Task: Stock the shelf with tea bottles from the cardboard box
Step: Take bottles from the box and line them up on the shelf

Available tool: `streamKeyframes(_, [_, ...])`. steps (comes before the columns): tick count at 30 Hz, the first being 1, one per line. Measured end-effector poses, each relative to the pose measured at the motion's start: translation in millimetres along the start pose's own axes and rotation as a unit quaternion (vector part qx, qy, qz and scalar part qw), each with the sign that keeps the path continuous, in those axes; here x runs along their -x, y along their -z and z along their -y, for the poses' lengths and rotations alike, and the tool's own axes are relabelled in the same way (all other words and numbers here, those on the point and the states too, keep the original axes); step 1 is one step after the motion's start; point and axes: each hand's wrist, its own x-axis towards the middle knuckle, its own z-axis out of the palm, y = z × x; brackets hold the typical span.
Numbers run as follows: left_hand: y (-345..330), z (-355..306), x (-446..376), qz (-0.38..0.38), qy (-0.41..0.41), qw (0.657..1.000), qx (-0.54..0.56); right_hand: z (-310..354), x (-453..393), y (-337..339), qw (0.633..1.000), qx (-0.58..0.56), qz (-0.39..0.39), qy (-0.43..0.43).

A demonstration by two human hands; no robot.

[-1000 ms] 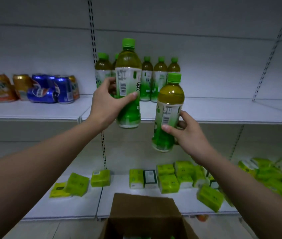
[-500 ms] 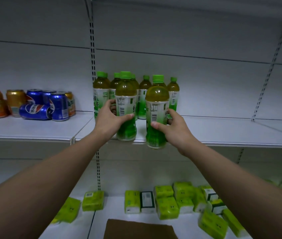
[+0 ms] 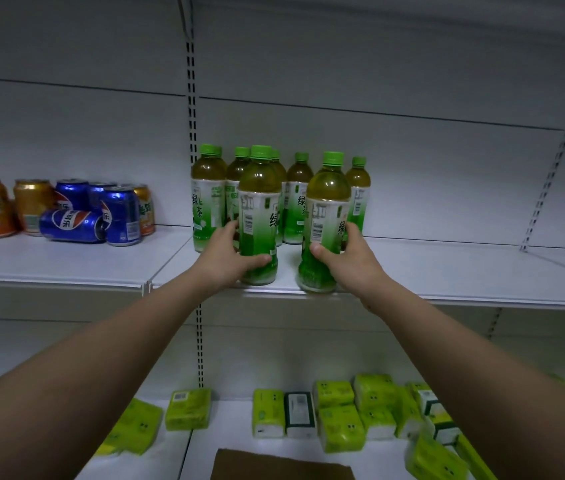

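My left hand [image 3: 227, 258] grips a green tea bottle [image 3: 259, 206] that stands upright near the front edge of the white shelf [image 3: 447, 275]. My right hand [image 3: 350, 263] grips a second tea bottle [image 3: 326, 216], upright at the very front lip of the same shelf. Behind them stand several more green-capped tea bottles [image 3: 298, 199] in a cluster against the back. Only a flap of the cardboard box [image 3: 281, 465] shows at the bottom edge.
Orange and blue soda cans [image 3: 77, 211], one lying on its side, fill the left part of the shelf. Green tissue packs [image 3: 340, 417] lie scattered on the lower shelf. To the right of the bottles the shelf is bare white board. A slotted upright [image 3: 191, 98] divides the bays.
Both hands moved forward and lowered their bottles onto the shelf front; the right bottle came up from below shelf level. The camera tilted up, so less of the box shows.
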Motion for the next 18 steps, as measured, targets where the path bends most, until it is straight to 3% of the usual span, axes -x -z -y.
streamKeyframes(9, [-12.4, 2.1, 3.9, -0.052, 0.035, 0.998, -0.013, -14.1, 9.0, -1.0, 0.993, 0.12, 0.0, 0.002])
streamKeyframes(18, [-36.0, 6.9, -34.6, -0.095, 0.045, 0.994, -0.004, -31.9, -50.0, -31.8, 0.971, 0.237, -0.035, 0.014])
